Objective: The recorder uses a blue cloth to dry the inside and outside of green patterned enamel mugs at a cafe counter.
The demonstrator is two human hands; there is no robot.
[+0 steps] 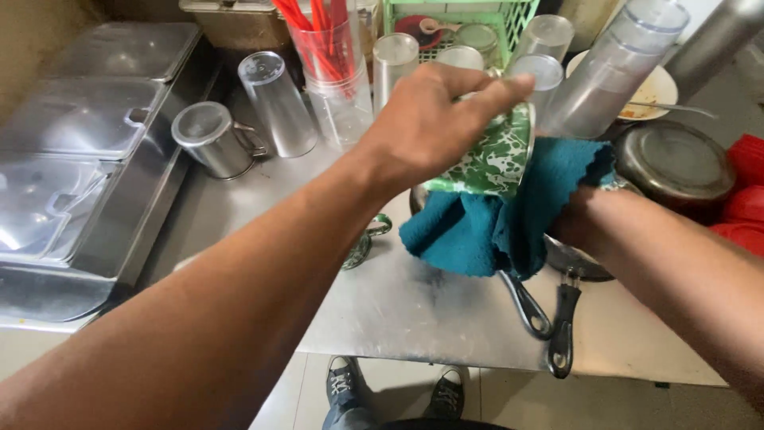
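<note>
My left hand [434, 119] grips a green-and-white marbled enamel mug [489, 155] from above, holding it tilted over the steel counter [398, 302]. My right hand [577, 219] is mostly wrapped in a teal cloth [477, 231] that presses against the mug's open side. The cloth hangs down below the mug. Under it lie two pans with dark handles [561, 322] pointing toward the counter's front edge.
Upturned clear tumblers [274, 99], a steel mug [211, 139] and a cup of red straws [326, 48] stand at the back. A green basket [509, 20], a dirty plate [656, 91], a steel lid [676, 163] and red items [744, 191] sit right. Lidded steel trays [79, 159] fill the left.
</note>
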